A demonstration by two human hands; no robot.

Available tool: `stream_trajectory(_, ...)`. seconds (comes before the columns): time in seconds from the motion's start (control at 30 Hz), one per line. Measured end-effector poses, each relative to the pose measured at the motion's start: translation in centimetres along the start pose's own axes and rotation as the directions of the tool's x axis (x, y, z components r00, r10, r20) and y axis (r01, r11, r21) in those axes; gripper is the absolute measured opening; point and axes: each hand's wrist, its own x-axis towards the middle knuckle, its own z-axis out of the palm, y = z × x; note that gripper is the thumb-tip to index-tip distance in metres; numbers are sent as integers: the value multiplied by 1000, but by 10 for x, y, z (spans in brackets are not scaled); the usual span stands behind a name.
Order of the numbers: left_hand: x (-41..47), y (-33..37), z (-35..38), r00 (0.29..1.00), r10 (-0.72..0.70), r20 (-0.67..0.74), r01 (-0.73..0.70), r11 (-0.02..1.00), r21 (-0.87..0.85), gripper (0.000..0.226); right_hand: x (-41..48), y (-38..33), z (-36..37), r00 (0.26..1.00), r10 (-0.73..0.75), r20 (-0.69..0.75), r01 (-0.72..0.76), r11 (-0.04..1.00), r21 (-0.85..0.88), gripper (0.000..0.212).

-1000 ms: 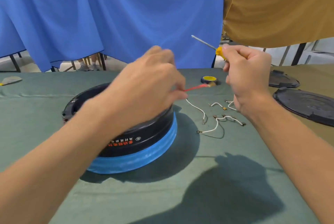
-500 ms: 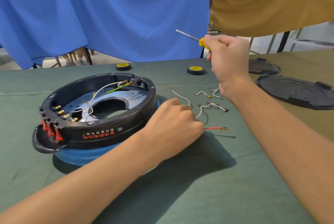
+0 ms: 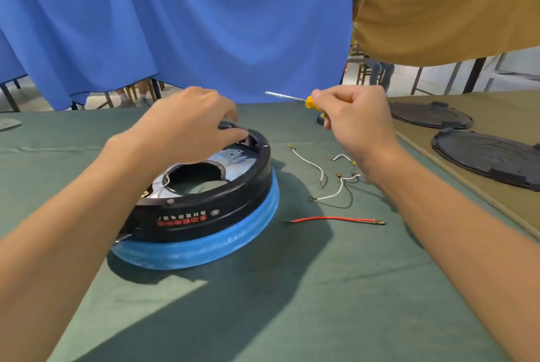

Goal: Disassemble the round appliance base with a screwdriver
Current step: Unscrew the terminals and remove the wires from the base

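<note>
A table draped in dark green cloth (image 3: 292,303) carries a round black appliance base with a blue band (image 3: 190,218), loose white wires (image 3: 307,160) and a thin red wire (image 3: 330,218). Two flat black round lids (image 3: 491,157) lie on the adjoining tan-covered table (image 3: 496,104).

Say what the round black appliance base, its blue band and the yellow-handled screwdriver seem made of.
Round black appliance base: likely moulded plastic, soft sheen, printed lettering. Blue band: perhaps plastic film or tape, glossy and ridged. Yellow-handled screwdriver: shiny metal shaft; handle probably plastic, mostly hidden by the right hand.
</note>
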Motion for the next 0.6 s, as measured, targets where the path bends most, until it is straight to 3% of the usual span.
stream_trajectory(0.3, 7, -40, 34, 909, -180, 376, 238, 964, -115, 55, -30, -7, 22, 953, -176, 247, 245, 927, -284, 22)
stream_trajectory(0.6, 1, -45, 18, 859, -120, 497, 157, 987, -33, 62, -39, -11, 34, 918, -256, 304, 362, 855, -371, 23)
